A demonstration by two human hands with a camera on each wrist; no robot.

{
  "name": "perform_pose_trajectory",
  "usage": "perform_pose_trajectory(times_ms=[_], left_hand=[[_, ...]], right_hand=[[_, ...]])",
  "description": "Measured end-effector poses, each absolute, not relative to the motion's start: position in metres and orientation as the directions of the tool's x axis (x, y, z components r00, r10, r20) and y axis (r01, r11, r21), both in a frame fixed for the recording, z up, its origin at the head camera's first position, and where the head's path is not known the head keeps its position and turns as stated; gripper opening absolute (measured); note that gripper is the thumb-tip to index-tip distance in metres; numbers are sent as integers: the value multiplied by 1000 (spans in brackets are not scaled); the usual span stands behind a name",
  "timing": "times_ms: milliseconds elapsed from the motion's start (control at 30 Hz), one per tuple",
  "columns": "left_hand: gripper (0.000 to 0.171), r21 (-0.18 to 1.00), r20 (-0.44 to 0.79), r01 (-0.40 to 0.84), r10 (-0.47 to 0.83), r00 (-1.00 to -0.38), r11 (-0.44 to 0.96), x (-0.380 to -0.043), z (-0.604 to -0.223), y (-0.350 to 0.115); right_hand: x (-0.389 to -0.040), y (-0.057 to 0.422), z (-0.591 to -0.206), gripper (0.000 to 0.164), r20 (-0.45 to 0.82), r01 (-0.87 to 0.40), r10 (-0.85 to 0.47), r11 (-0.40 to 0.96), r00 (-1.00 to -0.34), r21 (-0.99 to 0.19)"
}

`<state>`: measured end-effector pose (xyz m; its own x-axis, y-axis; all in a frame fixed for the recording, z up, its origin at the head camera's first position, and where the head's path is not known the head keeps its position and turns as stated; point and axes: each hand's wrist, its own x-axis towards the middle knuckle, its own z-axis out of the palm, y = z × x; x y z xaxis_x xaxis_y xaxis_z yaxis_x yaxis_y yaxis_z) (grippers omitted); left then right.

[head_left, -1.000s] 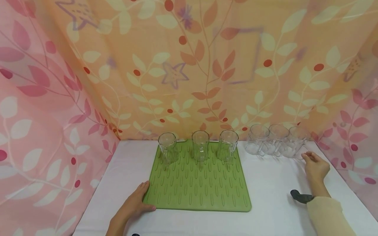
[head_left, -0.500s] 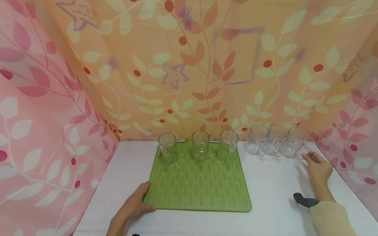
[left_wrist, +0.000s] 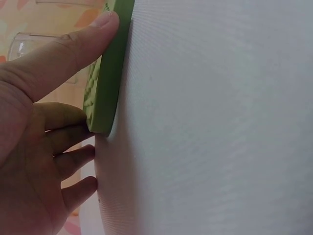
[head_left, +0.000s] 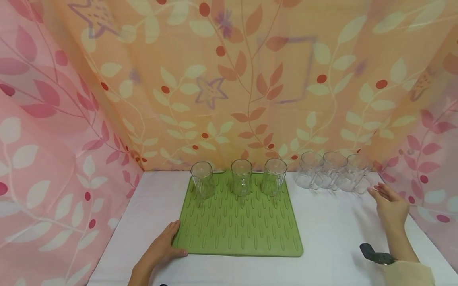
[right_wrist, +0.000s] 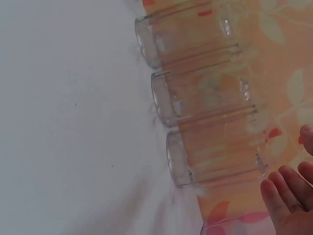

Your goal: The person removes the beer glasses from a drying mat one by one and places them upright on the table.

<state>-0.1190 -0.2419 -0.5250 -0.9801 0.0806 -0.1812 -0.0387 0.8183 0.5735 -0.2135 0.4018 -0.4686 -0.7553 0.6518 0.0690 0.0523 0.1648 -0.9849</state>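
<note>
A green ridged mat (head_left: 236, 226) lies on the white table. My left hand (head_left: 162, 243) rests at its near left corner; the left wrist view shows the thumb (left_wrist: 78, 51) straight along the mat's edge and the fingers by the corner, fairly straight. To the right stand three clear glass mugs side by side, and my right hand (head_left: 391, 206) is just beside the rightmost glass mug (head_left: 354, 174). In the right wrist view its fingers (right_wrist: 288, 193) are apart from the thumb, with nothing between them, close to the nearest mug (right_wrist: 220, 156).
Three more glass mugs stand along the mat's far edge: a left mug (head_left: 203, 182), a middle mug (head_left: 241, 180) and a right mug (head_left: 274, 178). A flowered curtain (head_left: 229, 79) closes off the back and sides of the table (head_left: 329, 238).
My right hand has shifted slightly right and nearer me, and its fingers have spread from a closer curl. The left hand stays at the mat's corner. The mugs have not moved.
</note>
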Motion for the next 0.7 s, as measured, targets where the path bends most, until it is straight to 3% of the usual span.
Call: perform_pose_trajectory(times_ms=[267, 700], left_hand=[[113, 581, -184, -48, 74, -980, 813, -117, -523, -241], [113, 582, -182, -42, 80, -980, 812, -117, -523, -241]], right_hand=[[-205, 372, -456, 54, 113, -4, 539, 200, -835, -980], [-202, 312, -458, 52, 304, -197, 307, 333, -902, -922]])
